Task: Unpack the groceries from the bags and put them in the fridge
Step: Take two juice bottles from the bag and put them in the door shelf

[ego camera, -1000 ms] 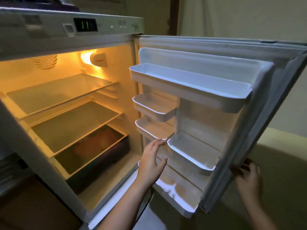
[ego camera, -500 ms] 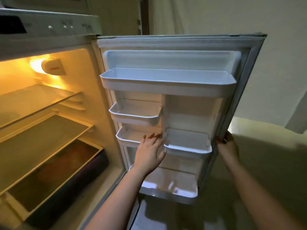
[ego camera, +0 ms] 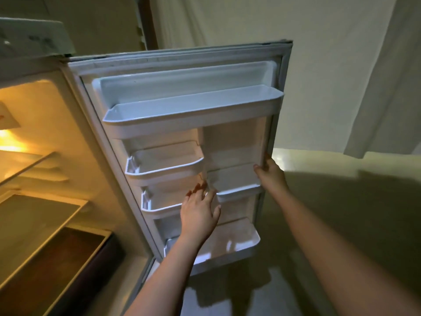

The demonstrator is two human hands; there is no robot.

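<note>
The fridge stands open, its white door (ego camera: 230,53) swung wide to the right. My right hand (ego camera: 271,173) grips the door's outer edge at mid height. My left hand (ego camera: 200,210) is flat, fingers apart, against the inside of the door between the small door bins (ego camera: 164,172). All door bins, including the wide top one (ego camera: 191,115), hold nothing. The lit fridge interior (ego camera: 43,124) on the left shows bare glass shelves (ego camera: 34,215) and a dark drawer (ego camera: 68,256) below. No bags or groceries are in view.
A pale wall (ego camera: 330,65) and a hanging curtain (ego camera: 391,87) stand behind the door on the right. Light floor (ego camera: 227,297) lies under the door. The fridge control panel (ego camera: 32,42) is at the top left.
The door has swung further open to the right, with my right hand following on its edge. My left hand stayed on the door's inner side. My view turned right, away from the fridge interior.
</note>
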